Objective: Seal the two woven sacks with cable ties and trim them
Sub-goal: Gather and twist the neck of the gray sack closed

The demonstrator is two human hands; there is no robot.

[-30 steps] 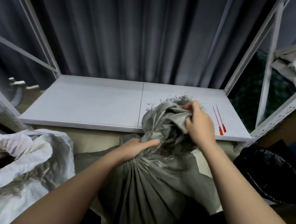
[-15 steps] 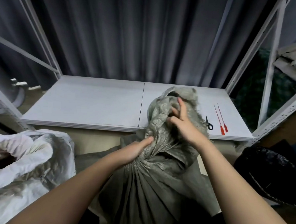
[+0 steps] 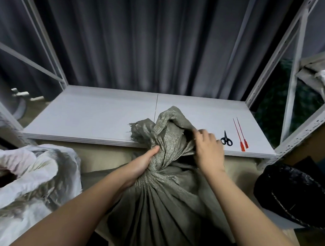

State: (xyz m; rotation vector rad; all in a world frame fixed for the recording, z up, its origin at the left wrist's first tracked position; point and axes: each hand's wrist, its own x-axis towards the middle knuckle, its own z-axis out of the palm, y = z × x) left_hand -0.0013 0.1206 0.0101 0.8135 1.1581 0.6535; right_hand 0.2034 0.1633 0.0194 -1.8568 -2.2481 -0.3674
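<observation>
Since half second ago, your right hand [image 3: 208, 151] dropped from sack top to right side of gathered mouth; fingers curled into loose fabric there. Your left hand [image 3: 143, 164] grips twisted neck of grey-green woven sack [image 3: 159, 194], which stands before shelf [image 3: 94, 117]. White woven sack [image 3: 27, 172] at left, mouth open. Scissors [image 3: 226, 139] and two red cable ties [image 3: 241, 134] lie on shelf right of your right hand.

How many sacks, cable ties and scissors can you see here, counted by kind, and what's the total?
Sacks: 2, the grey-green sack gripped at the neck by the left hand with the right hand on its top, and the white sack.
Cable ties: 2, red cable ties.
Scissors: 1, black scissors.
Total: 5.
</observation>
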